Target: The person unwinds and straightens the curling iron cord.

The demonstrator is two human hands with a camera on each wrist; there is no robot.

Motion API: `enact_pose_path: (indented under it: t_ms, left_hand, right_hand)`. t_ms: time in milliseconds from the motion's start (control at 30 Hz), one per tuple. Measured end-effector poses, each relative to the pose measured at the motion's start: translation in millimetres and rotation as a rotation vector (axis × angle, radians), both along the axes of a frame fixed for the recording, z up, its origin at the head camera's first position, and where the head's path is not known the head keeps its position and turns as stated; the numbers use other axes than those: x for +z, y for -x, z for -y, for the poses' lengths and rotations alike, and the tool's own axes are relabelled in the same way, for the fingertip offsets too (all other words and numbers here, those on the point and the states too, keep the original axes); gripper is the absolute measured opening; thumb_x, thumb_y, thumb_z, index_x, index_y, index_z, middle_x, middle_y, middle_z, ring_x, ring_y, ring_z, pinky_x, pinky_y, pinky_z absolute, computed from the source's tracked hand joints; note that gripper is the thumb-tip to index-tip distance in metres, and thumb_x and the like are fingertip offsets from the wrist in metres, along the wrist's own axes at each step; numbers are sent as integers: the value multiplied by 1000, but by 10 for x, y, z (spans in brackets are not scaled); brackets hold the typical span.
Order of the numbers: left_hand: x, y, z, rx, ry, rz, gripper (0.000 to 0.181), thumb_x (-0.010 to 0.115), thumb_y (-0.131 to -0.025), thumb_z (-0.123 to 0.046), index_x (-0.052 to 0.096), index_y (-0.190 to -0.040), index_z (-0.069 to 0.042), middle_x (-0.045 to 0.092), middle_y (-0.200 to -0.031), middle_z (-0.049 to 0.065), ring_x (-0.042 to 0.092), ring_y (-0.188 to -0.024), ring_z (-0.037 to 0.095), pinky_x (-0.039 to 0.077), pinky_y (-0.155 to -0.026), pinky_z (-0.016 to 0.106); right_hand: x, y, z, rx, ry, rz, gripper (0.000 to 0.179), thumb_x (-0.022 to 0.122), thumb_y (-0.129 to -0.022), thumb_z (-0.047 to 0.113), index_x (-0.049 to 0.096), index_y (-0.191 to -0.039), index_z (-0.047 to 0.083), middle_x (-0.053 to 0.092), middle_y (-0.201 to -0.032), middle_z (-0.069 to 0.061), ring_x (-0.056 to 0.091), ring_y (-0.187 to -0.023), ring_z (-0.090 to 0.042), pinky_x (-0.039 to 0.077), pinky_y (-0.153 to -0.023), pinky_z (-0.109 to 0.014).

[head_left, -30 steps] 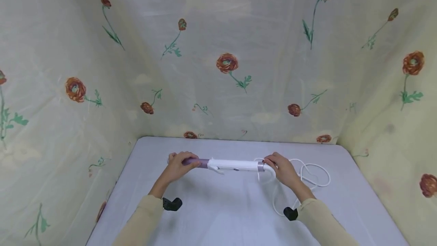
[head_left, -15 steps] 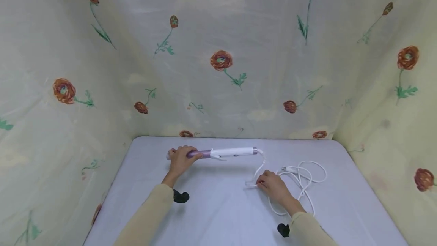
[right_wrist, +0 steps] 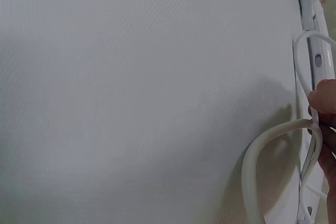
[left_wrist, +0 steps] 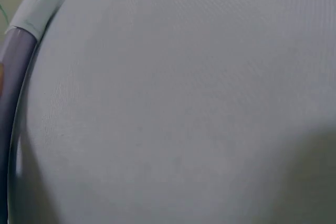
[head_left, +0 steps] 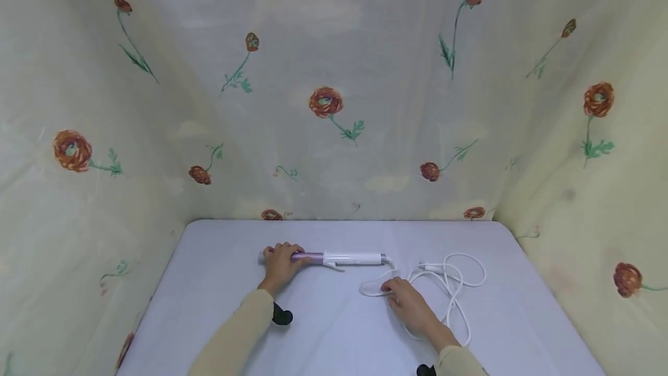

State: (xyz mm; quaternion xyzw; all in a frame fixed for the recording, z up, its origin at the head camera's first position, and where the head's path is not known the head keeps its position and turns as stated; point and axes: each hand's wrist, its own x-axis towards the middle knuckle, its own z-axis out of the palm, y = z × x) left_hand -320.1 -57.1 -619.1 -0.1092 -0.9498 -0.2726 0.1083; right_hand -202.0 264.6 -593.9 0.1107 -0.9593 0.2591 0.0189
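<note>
A curling iron (head_left: pixel 355 258) with a white handle and a purple barrel lies level across the white tabletop, handle end to the right. My left hand (head_left: pixel 282 263) grips the barrel, fingers over the top. The left wrist view shows the purple barrel (left_wrist: pixel 16 66) along its left edge, with only a sliver of a finger. From the handle end runs a white cord (right_wrist: pixel 257 153). Its nearer stretch is pinched between thumb and fingers of my right hand (head_left: pixel 412 306), low over the table in front of the handle. The small clamp lever (head_left: pixel 335 267) points toward me.
Loose cord loops spread over the right part of the table (head_left: pixel 522 318), with the white plug (head_left: pixel 432 268) among them. Flower-printed cloth (head_left: pixel 323 161) hangs behind the table and at both sides. Black wrist camera mounts (head_left: pixel 282 315) stick out from the sleeves.
My right hand has left the handle's end, moved nearer to me and taken the cord. The curling iron has come down onto the table, still in my left hand. The view has shifted slightly.
</note>
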Motion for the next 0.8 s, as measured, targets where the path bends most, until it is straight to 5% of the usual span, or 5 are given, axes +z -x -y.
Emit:
enact_pose_path:
  t_ms: [300,500,667,800]
  left_hand:
    - [10,7,-35,-32,14,9,36,68,-78,-52,69,-96,-21,62,-86,2,49,-81,19,26,-88,51]
    - [35,13,-64,-25,47,41,39,64,-81,-54,69,-99,-20,61,-98,6,51,-93,25,25,-92,56]
    - [99,-1,-104,-28,91,48,46,57,-87,-56,61,-120,-23,58,-119,8,51,-112,27,23,-99,59]
    - [239,-116,-83,-26,102,33,59,53,-90,-54,45,-139,-23,47,-138,11,43,-128,30,19,-102,61]
  right_hand:
    - [4,-8,48,11,-25,-15,22,65,-84,5,63,-103,16,58,-100,7,56,-100,-13,46,-92,-37]
    - [9,33,26,13,-31,-58,21,64,-85,6,63,-103,16,59,-100,5,56,-98,-15,46,-90,-38]
    - [68,69,-35,-2,-24,-80,19,62,-86,5,63,-104,12,59,-101,0,56,-100,-19,46,-89,-39]
    - [174,119,-101,-26,8,-104,22,60,-89,7,61,-111,10,58,-110,-6,55,-106,-26,45,-91,-44]
